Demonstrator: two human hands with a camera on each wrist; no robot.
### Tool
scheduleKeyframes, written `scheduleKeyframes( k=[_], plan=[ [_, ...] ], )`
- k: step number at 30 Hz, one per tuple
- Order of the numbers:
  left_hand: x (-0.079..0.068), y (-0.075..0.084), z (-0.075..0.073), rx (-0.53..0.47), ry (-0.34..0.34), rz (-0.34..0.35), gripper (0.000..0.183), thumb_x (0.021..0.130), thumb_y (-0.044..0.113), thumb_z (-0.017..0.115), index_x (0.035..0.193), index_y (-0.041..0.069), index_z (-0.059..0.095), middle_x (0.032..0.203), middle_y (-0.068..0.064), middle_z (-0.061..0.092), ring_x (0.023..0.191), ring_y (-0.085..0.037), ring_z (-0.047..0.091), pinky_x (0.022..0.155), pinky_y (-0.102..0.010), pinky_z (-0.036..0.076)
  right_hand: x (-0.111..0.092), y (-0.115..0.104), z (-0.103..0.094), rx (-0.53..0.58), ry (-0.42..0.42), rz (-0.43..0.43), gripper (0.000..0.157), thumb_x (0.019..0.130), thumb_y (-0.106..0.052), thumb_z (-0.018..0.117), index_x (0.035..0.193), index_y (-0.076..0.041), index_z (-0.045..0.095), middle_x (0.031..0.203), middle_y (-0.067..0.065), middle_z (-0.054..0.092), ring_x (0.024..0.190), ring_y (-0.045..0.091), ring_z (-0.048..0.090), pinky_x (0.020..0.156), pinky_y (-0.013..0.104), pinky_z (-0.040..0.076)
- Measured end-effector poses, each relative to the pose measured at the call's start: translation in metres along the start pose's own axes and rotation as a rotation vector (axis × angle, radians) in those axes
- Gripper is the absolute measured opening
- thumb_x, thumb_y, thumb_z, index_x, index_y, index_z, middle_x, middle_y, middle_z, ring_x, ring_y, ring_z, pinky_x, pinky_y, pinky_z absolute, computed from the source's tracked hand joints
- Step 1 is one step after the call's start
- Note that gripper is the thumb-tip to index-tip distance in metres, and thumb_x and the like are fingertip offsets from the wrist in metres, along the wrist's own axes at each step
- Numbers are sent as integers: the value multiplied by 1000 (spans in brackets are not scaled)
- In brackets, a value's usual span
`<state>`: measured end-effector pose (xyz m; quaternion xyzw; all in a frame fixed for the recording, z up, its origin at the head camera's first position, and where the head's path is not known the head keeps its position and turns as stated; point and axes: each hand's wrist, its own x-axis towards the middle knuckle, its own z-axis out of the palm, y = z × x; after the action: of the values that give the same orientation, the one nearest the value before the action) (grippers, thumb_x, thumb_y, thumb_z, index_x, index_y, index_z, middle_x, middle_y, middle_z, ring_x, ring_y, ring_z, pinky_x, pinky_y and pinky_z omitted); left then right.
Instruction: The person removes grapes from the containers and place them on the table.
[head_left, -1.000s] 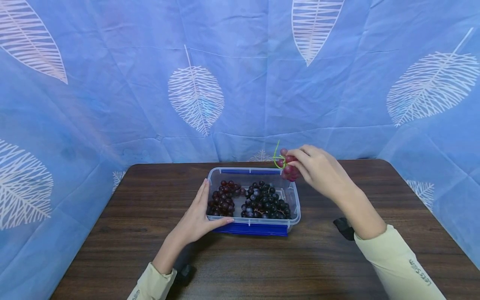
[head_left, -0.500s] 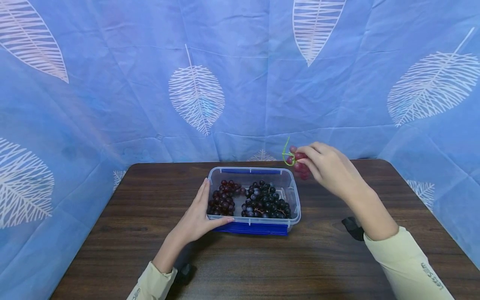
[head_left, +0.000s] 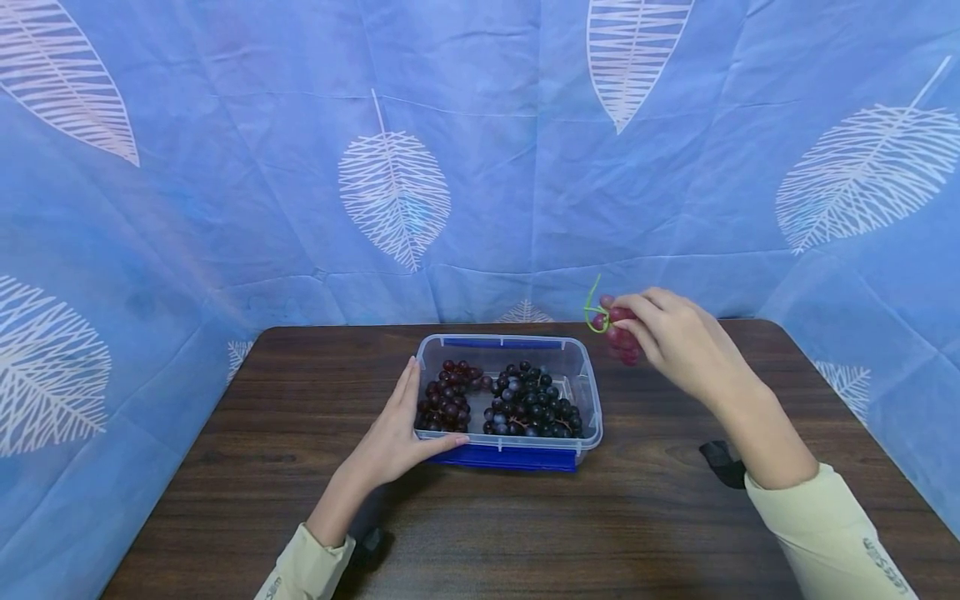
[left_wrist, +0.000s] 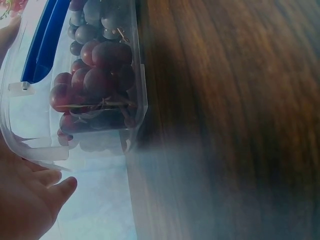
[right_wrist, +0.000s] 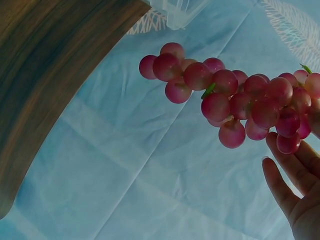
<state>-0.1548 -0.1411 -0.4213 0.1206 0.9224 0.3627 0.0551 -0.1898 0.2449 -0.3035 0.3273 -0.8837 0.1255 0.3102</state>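
Observation:
In the head view my right hand (head_left: 682, 342) pinches a bunch of pinkish-red grapes (head_left: 624, 343) by its green stem end, held up behind and to the right of a clear plastic container (head_left: 591, 383). The bunch (right_wrist: 250, 102) hangs in the air in the right wrist view, fingers at its right end. My left hand (head_left: 386, 442) rests against the container's left front corner, its straight fingers along the left side and thumb on the front rim. Inside lie a dark red grape bunch (head_left: 447, 408) at left and a black grape bunch (head_left: 534, 408) at right.
The dark wooden table (head_left: 645, 517) carries the container, with a blue clip (head_left: 510, 458) along its front side. A blue cloth (head_left: 495, 167) with white leaf prints hangs behind and at both sides of the table.
My right hand has moved right with the red grapes, from over the container's back right corner to beyond its right side. The left hand and container stay still.

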Motion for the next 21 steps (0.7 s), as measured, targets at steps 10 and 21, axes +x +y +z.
scheduleKeyframes(
  k=[10, 21],
  plan=[
    [0, 1, 1, -4, 1, -2, 128, 90, 62, 77, 169, 19, -14, 177, -2, -16, 163, -34, 4, 126, -65, 22, -8, 8, -5, -8, -5, 31, 28, 89, 4, 80, 116, 2, 73, 102, 21, 72, 89, 39, 72, 75, 57, 59],
    [-1, 2, 1, 7, 9, -13, 128, 89, 61, 78, 169, 17, -12, 177, -4, -15, 163, -35, 4, 126, -66, 21, -19, 15, -7, -23, -9, 76, 26, 89, 4, 80, 114, 2, 73, 99, 20, 72, 87, 40, 72, 72, 59, 58]
  ],
)
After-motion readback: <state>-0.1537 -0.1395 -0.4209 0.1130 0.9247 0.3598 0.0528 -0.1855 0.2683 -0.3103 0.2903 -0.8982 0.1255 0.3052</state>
